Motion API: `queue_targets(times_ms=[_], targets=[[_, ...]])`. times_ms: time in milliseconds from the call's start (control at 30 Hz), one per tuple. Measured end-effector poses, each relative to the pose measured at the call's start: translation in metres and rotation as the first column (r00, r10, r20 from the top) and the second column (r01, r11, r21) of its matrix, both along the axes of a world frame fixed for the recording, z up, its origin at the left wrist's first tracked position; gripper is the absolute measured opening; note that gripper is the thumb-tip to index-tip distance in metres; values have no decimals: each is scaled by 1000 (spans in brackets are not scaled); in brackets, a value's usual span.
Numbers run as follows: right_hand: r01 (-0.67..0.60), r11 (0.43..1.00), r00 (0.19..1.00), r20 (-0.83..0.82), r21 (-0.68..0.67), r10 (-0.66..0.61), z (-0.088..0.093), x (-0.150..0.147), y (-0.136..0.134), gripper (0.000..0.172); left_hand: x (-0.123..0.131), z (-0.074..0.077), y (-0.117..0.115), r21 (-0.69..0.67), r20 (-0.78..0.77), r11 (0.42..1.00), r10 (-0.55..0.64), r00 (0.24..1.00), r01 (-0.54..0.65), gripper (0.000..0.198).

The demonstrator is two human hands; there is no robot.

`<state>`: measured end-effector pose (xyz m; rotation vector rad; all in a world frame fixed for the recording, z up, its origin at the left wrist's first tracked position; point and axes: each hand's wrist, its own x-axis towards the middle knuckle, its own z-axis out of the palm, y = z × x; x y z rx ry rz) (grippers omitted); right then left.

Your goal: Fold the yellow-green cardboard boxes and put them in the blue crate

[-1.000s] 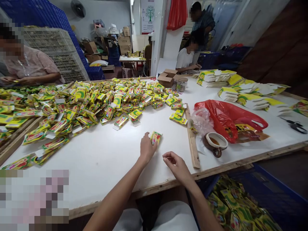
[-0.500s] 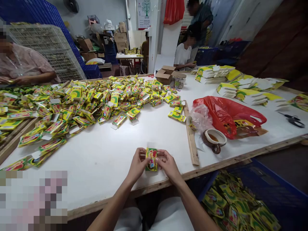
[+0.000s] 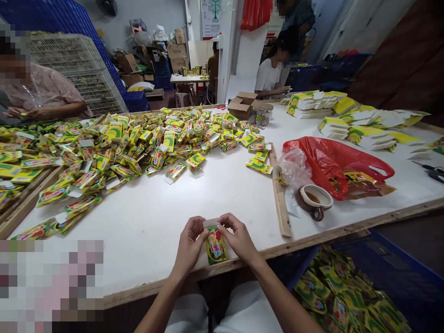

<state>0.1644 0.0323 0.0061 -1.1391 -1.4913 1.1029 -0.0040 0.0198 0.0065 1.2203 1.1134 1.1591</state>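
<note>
Between my hands, close to the table's front edge, is a small green and yellow printed carton (image 3: pixel 215 245) with its white end flap standing up at the far end. My left hand (image 3: pixel 193 238) grips its left upper side, thumb on the printed face. At the right upper corner, by the flap, my right hand (image 3: pixel 236 236) pinches with thumb and fingers. Farther back on the table lies a big heap of similar cartons (image 3: pixel 138 143), several with white flaps sticking out.
A wooden strip (image 3: pixel 281 203) lies right of my hands. Beyond it are a brown cup (image 3: pixel 314 201) of liquid, a red plastic bag (image 3: pixel 322 159) and stacks of flat cartons (image 3: pixel 308 104). A blue crate (image 3: pixel 388 273) of cartons stands below right. A co-worker (image 3: pixel 52 92) sits at left.
My hands have shifted to the carton's upper end, by the flap. The carton now sits lower and tilts slightly. The whole view has shifted a little.
</note>
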Motion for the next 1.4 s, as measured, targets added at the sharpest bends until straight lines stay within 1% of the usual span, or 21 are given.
queue_targets(times_ms=[67, 133, 200, 333, 433, 533, 633, 733, 867, 967, 1100, 1167, 1200, 1233, 1267, 1300, 1333, 1367, 1400], targets=[[4, 1000, 1000, -27, 0, -4, 4, -2, -2, 14, 1, 4, -3, 2, -31, 1000, 10, 999, -10, 21], [-33, 999, 999, -6, 3, 34, 9, -3, -6, 12, 3, 8, -7, 15, -104, 1000, 16, 994, -14, 15], [-46, 999, 999, 22, 4, 46, 13, -3, -9, 13, 5, 12, -12, 35, -151, 999, 38, 988, -33, 14], [11, 999, 998, 61, -32, -9, 18, -4, -8, 13, 11, 16, -13, 7, -175, 994, 106, 979, -107, 15], [42, 998, 997, 71, -51, -38, 19, -5, -5, 13, 14, 16, -11, -19, -172, 989, 141, 975, -146, 16], [22, 999, 998, 61, -49, -19, 17, -5, -5, 14, 13, 14, -11, -34, -128, 991, 125, 984, -130, 17], [-3, 998, 999, 34, -60, 5, 14, -5, -7, 14, 10, 13, -11, -112, -55, 987, 112, 992, -118, 18], [-4, 997, 1000, 17, -78, 6, 12, -5, -6, 14, 10, 14, -9, -156, -43, 979, 130, 991, -135, 18], [-5, 996, 999, 34, -93, 8, 15, -3, -4, 13, 11, 13, -6, -124, -79, 982, 132, 988, -141, 16], [-37, 995, 999, 20, -95, 39, 14, 0, -5, 14, 11, 10, -11, -70, -104, 990, 115, 988, -123, 17], [-110, 985, 993, -59, -132, 103, 6, -4, -8, 12, 10, 7, -25, 5, -102, 998, 57, 993, -57, 18], [-113, 983, 992, -66, -141, 105, 7, -3, -10, 11, 7, 9, -25, 49, -140, 999, 9, 990, -2, 19], [-91, 986, 995, -47, -138, 85, 11, 2, -12, 10, 5, 10, -20, 72, -183, 997, -8, 983, 21, 20], [-54, 990, 999, -13, -132, 53, 18, 11, -15, 10, 1, 11, -11, 92, -258, 996, 5, 966, 19, 22], [-14, 991, 999, 38, -130, 19, 26, 24, -18, 11, -5, 13, 2, 113, -349, 993, 57, 935, -18, 22], [22, 991, 994, 107, -136, -7, 37, 42, -23, 13, -12, 13, 20, 136, -441, 987, 132, 888, -79, 22], [55, 988, 982, 189, -144, -27, 47, 63, -29, 15, -21, 13, 42, 173, -548, 966, 255, 797, -191, 22], [60, 984, 956, 292, -167, -9, 58, 85, -35, 17, -30, 13, 66, 203, -588, 936, 350, 729, -286, 27], [72, 981, 918, 396, -179, 5, 67, 107, -42, 19, -40, 12, 90, 219, -607, 911, 408, 681, -350, 34]])
